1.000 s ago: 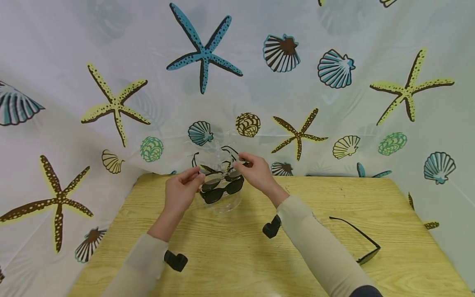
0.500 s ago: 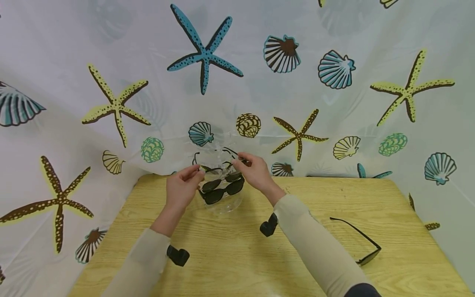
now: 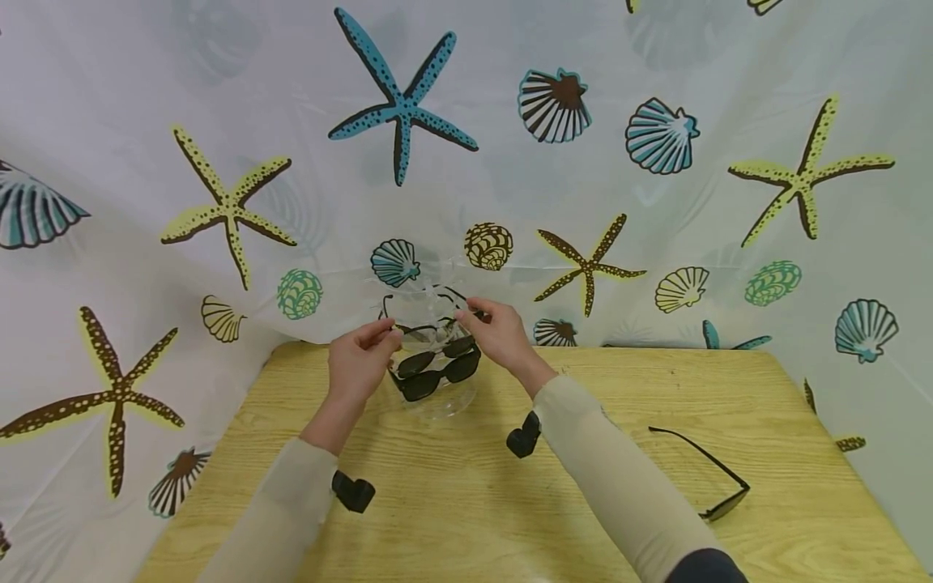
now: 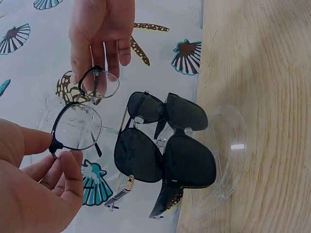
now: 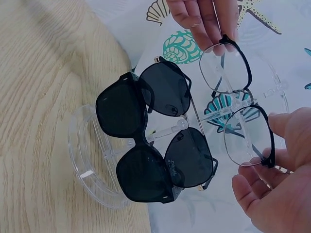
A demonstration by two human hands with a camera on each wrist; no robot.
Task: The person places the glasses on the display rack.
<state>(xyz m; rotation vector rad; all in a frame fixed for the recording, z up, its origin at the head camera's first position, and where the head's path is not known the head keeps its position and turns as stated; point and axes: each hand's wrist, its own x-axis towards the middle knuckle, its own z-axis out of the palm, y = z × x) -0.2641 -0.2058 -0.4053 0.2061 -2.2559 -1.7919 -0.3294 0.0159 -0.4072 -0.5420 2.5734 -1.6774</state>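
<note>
Eyeglasses with clear lenses and black upper rims [image 4: 80, 127] are held at both sides, in front of a clear plastic display stand [image 5: 77, 155]. My left hand [image 3: 355, 360] pinches one end of the frame between thumb and fingers. At the opposite end my right hand [image 3: 503, 336] pinches the frame the same way. Below them on the stand hang thin metal-framed sunglasses [image 4: 138, 155]. Lowest are thick black sunglasses [image 3: 437, 379]. Whether the eyeglasses touch the stand's upper support, I cannot tell.
Another pair of black-armed glasses [image 3: 725, 506] lies on the wooden table [image 3: 452, 494] at the right, partly hidden by my right sleeve. A white curtain [image 3: 466, 186] with starfish and shell prints hangs close behind the stand.
The clear eyeglasses have risen slightly away from the metal-framed sunglasses, whose dark lenses now show more fully. Both hands keep their hold and have shifted only a little.
</note>
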